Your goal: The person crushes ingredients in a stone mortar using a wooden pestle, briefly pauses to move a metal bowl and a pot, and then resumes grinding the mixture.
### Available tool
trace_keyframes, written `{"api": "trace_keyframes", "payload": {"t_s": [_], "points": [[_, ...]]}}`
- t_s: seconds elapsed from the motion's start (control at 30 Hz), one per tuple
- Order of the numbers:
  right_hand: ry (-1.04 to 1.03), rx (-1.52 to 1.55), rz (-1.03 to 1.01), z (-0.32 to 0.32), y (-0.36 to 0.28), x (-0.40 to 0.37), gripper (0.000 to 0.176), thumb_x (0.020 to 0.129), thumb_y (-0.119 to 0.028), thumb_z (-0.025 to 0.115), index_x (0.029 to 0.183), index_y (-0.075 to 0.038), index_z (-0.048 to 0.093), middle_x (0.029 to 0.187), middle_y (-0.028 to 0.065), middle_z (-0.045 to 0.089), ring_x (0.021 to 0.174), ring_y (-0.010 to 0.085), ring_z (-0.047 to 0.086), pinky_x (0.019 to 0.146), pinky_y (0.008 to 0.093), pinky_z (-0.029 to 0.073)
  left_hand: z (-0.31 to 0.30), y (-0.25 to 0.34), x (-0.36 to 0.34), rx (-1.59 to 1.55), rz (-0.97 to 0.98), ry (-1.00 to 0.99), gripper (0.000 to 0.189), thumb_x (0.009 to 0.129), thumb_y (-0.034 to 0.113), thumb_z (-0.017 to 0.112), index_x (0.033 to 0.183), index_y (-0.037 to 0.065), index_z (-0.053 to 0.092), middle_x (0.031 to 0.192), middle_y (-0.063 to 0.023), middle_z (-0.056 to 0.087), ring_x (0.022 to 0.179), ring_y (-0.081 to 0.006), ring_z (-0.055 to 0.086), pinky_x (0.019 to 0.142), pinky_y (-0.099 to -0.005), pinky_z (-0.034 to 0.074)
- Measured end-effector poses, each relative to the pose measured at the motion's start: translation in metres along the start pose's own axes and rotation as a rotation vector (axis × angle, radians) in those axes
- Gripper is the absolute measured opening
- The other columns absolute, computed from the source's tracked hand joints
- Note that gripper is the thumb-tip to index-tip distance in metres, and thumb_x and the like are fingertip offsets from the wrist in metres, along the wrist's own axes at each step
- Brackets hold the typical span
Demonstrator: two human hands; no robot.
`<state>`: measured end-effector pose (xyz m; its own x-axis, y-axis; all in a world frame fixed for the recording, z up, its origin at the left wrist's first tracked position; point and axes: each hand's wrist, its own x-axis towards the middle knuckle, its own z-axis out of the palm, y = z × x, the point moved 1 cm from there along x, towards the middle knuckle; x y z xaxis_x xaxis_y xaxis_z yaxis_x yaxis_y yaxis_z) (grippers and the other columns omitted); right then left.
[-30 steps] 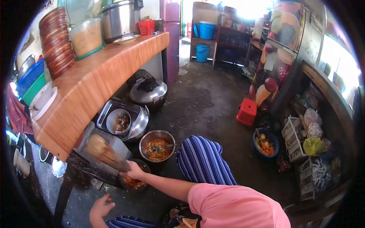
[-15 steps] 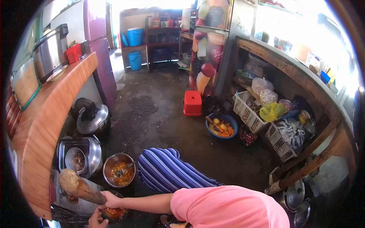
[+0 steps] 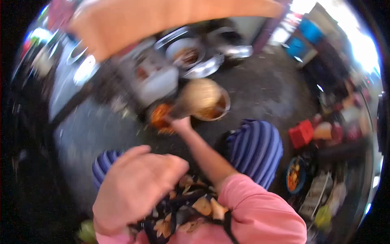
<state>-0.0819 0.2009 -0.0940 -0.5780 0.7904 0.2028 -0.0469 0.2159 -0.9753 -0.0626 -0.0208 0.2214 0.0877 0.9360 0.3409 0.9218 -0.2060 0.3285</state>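
Note:
My right hand [image 3: 182,125] is wrapped round a thick wooden pestle [image 3: 203,97], whose broad rounded end points up towards me. Its lower end reaches the chopped or pounded orange food [image 3: 161,115] in a dark vessel on the floor; the vessel's form is hard to make out. Close to the camera, my left hand [image 3: 138,183] is raised over my lap, apart from the pestle, and motion smears its fingers. Just behind the pestle's end stands a steel bowl [image 3: 226,106] with yellow-orange food, partly covered by it.
A pale bowl [image 3: 170,49] with brown food and shiny metalware [image 3: 205,69] stand beyond. An orange-brown counter [image 3: 170,14] overhangs them. My striped knees [image 3: 258,152] flank the work area. A red stool [image 3: 300,134] and blue basin [image 3: 301,185] stand to the right.
My view has swung left and down. My left hand has come away from beside the pestle and risen towards the camera. The right hand keeps its hold on the pestle.

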Motion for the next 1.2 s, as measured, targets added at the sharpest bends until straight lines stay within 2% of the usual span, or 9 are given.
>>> {"api": "trace_keyframes", "payload": {"t_s": [0.1,0.17,0.3,0.5,0.77,0.9,0.97,1.03,1.2], "points": [[-0.055,-0.045,0.032,-0.005,0.011,0.003,0.021,0.066,-0.011,0.071,0.081,-0.007,0.056,0.081,0.0027,0.055,0.078,0.0167,0.051,0.073,0.0327,0.043,-0.021,0.044,-0.01,0.016,0.133,0.11,0.031,0.076,0.02,0.055,0.106,0.011,0.057,0.102,-0.0035,0.061,0.081,-0.0138,0.059,0.08,-0.0343,0.046],[-0.062,0.07,0.055,-0.003,-0.074,0.004,0.018,0.063,-0.006,0.071,0.074,-0.007,0.057,0.077,0.0027,0.055,0.076,0.0166,0.05,0.073,0.0326,0.042,-0.008,0.06,-0.005,-0.154,0.113,0.583,0.036,0.076,0.02,0.062,0.109,0.008,0.056,0.099,-0.0096,0.059,0.072,-0.0239,0.057,0.067,-0.0377,0.045],[-0.036,0.17,-0.102,0.007,-0.138,0.012,0.017,0.063,0.002,0.069,0.075,-0.003,0.058,0.078,0.005,0.058,0.071,0.0158,0.052,0.074,0.0281,0.04,0.004,0.057,-0.036,0.044,0.254,0.077,0.036,0.076,0.02,0.061,0.109,0.009,0.056,0.099,-0.0092,0.059,0.073,-0.0233,0.057,0.068,-0.0373,0.045],[-0.071,0.246,0.049,0.017,0.015,-0.006,0.022,0.064,0.003,0.071,0.078,-0.006,0.056,0.084,0.0041,0.056,0.082,0.0134,0.051,0.077,0.0299,0.043,0.049,0.008,-0.097,0.018,-0.039,-0.393,0.035,0.076,0.02,0.06,0.109,0.009,0.056,0.1,-0.0088,0.059,0.073,-0.0224,0.057,0.069,-0.0367,0.045],[-0.085,0.235,-0.026,0.008,-0.11,0.021,0.021,0.065,0.002,0.071,0.082,-0.001,0.058,0.079,0.0081,0.059,0.071,0.018,0.056,0.071,0.0289,0.043,0.007,0.049,-0.057,0.047,0.106,-0.158,0.035,0.076,0.02,0.059,0.109,0.01,0.056,0.1,-0.0081,0.059,0.074,-0.0212,0.058,0.07,-0.036,0.046],[-0.12,0.086,0.023,0.006,-0.03,0.029,0.054,0.063,-0.016,0.078,0.109,-0.002,0.051,0.105,0.0112,0.056,0.107,0.0232,0.044,0.096,0.0363,0.029,0.026,0.041,-0.049,0.011,0.12,-0.205,0.034,0.076,0.02,0.058,0.109,0.01,0.056,0.1,-0.0078,0.059,0.075,-0.0207,0.058,0.071,-0.0356,0.046],[0.025,-0.21,0.121,0.005,-0.033,0.007,0.051,0.063,-0.018,0.078,0.105,-0.002,0.054,0.102,0.0096,0.057,0.102,0.0238,0.048,0.094,0.0392,0.032,0.049,0.023,-0.059,-0.016,0.058,-0.335,0.034,0.076,0.02,0.058,0.109,0.01,0.056,0.1,-0.0077,0.06,0.075,-0.0204,0.058,0.071,-0.0355,0.046],[-0.061,0.17,0.136,0.011,-0.011,0.014,0.023,0.069,-0.007,0.073,0.085,-0.002,0.058,0.089,0.0072,0.058,0.084,0.0207,0.052,0.083,0.0369,0.04,0.065,0.009,-0.078,-0.055,-0.039,-0.448,0.034,0.077,0.02,0.057,0.109,0.01,0.056,0.1,-0.0075,0.06,0.075,-0.0201,0.058,0.071,-0.0353,0.046],[-0.145,0.345,-0.024,0.015,-0.105,0.02,0.027,0.062,-0.004,0.075,0.08,-0.005,0.055,0.079,0.0052,0.056,0.076,0.016,0.051,0.076,0.0301,0.042,0.075,-0.001,-0.086,-0.072,-0.085,-0.515,0.034,0.077,0.02,0.056,0.109,0.01,0.056,0.101,-0.0071,0.06,0.076,-0.0194,0.058,0.072,-0.0348,0.046]]}}
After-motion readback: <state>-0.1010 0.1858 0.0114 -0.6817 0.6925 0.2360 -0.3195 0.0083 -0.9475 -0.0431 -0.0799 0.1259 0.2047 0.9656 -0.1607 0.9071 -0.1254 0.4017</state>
